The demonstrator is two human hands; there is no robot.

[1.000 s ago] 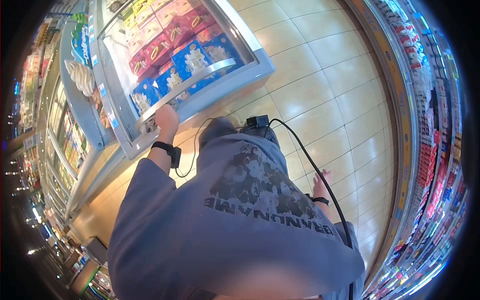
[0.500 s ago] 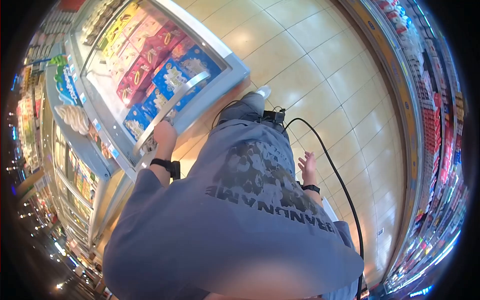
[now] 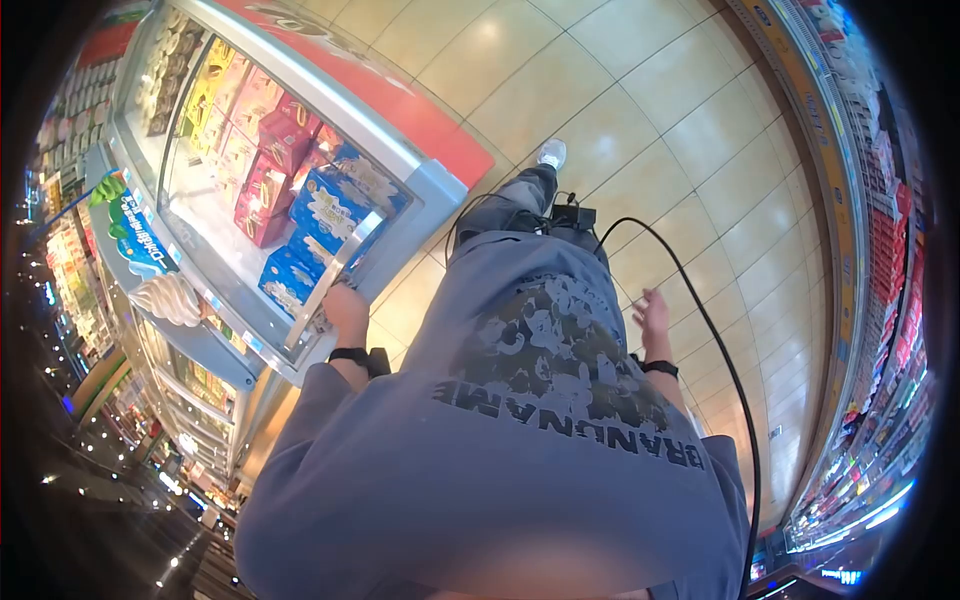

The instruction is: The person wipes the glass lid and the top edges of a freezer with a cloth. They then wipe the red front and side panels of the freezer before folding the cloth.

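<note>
At the left, my left hand is closed on the pale bar handle of a chest freezer. Its fingertips are mostly hidden. Under the glass lie blue boxes, dark pink boxes and yellow packs. On the other side of my body, my right hand hangs over the tiled floor, holding nothing, with its fingers loosely apart. Each wrist has a black band.
A black cable curves from a small black device at my waist down the right side. Stocked shelves line the far right. More freezers and shelves stand at the left. One white shoe shows on the floor.
The freezer has shifted left in view, and its red side panel now shows. My left hand stays at the handle. One foot reaches further forward, and my right hand sits slightly higher and further right.
</note>
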